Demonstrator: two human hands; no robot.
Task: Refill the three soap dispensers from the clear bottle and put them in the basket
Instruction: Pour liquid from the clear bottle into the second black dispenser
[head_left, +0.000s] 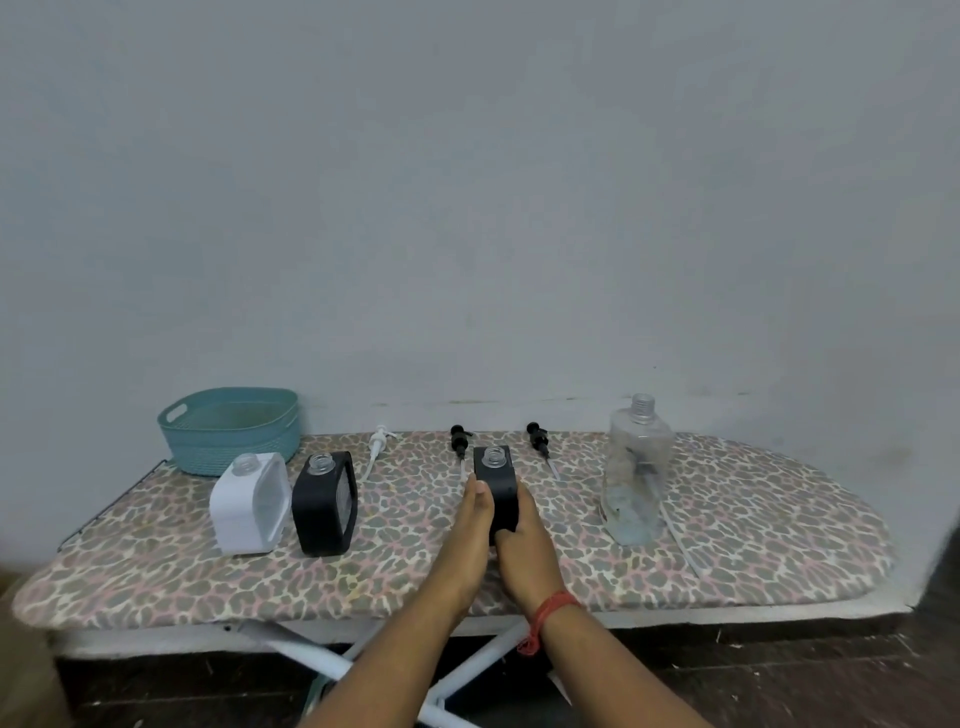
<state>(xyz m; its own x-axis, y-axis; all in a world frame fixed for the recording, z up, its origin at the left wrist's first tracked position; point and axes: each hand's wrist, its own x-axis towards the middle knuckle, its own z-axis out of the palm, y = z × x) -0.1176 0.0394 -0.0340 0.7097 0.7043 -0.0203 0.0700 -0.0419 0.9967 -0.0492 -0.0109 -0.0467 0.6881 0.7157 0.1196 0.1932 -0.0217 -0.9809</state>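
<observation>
Centrally, both hands' grip encloses the black dispenser (496, 483), left hand (470, 525), right hand (524, 540).

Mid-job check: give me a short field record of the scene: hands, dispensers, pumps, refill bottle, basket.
held: black dispenser, upright on the ironing board, neck open
left hand: holds its left side
right hand: grips its right side
other dispensers: white dispenser and second black dispenser, side by side, pumps off
pumps: white pump, two black pumps, lying near the wall
clear bottle: uncapped, liquid low
basket: nothing visible inside
</observation>
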